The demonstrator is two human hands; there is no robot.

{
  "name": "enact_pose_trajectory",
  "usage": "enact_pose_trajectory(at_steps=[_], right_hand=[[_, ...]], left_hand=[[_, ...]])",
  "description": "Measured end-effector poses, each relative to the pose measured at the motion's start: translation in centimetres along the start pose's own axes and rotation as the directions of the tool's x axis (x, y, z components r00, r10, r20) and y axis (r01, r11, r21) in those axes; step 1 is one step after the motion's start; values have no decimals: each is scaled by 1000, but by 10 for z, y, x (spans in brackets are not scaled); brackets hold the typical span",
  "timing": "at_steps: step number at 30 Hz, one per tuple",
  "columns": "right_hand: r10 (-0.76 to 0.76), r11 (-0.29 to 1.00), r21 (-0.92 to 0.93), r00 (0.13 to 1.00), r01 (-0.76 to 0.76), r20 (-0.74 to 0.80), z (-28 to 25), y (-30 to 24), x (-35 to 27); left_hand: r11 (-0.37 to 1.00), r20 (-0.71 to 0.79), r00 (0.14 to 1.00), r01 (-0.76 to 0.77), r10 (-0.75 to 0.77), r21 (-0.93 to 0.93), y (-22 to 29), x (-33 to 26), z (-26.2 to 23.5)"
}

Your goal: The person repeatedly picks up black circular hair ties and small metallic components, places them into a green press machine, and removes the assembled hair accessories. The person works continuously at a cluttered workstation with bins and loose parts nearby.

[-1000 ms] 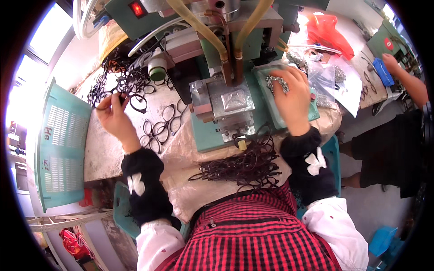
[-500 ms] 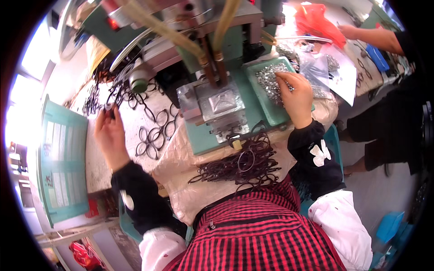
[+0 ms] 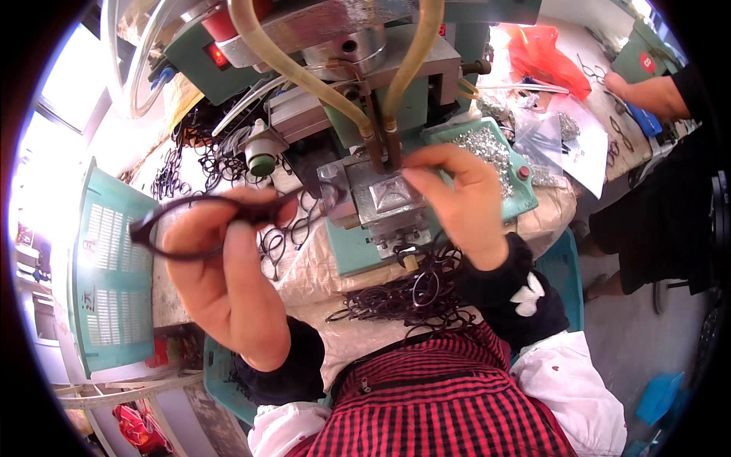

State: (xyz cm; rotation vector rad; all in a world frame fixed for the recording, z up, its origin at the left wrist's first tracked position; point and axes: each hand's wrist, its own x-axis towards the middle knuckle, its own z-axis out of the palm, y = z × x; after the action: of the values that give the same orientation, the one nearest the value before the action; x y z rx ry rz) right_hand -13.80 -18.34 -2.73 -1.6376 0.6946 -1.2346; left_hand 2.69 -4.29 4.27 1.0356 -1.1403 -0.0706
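Note:
A dark eyeglass frame (image 3: 143, 232) is gripped in my left hand (image 3: 244, 293), raised left of the machine; one rim faces the lower left and the other end points at the metal block. My right hand (image 3: 472, 209) is at the right of the silver metal block (image 3: 392, 196), thumb and fingers pinched together beside the copper-coloured rods (image 3: 392, 148). Whatever sits in that pinch is too small to make out. Behind the right hand, a green tray (image 3: 521, 202) holds small shiny metal parts (image 3: 483, 145). A pile of dark eyeglass frames (image 3: 396, 301) lies in front of the machine.
Hoses (image 3: 415, 68) hang over the block. More dark frames (image 3: 209, 160) lie at the left, near a green plastic basket (image 3: 114, 282). A red bag (image 3: 537, 57) lies at the back right, where another person's hand (image 3: 620, 87) is at work.
My right hand has moved left from the tray of metal parts to the metal block. My left hand has come nearer from the far left frames, lifting one eyeglass frame.

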Motion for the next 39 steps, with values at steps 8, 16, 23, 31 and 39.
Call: enact_pose_trajectory(at_steps=[8, 16, 23, 31, 39], right_hand=[[-39, 954, 294, 998, 54, -56, 29, 22, -9], [-33, 998, 56, 992, 26, 118, 2, -23, -22], [-40, 942, -324, 926, -90, -376, -80, 88, 3], [-291, 517, -735, 897, 440, 332, -25, 113, 26], [-241, 253, -780, 819, 572, 522, 12, 137, 46]], left_hand=[[1000, -22, 1000, 20, -20, 8, -24, 17, 2], [893, 378, 874, -400, 304, 208, -37, -28, -3], [768, 699, 646, -602, 308, 218, -46, -43, 22], [781, 661, 690, -573, 295, 249, -46, -48, 25], [798, 84, 991, -136, 106, 587, -84, -119, -38]])
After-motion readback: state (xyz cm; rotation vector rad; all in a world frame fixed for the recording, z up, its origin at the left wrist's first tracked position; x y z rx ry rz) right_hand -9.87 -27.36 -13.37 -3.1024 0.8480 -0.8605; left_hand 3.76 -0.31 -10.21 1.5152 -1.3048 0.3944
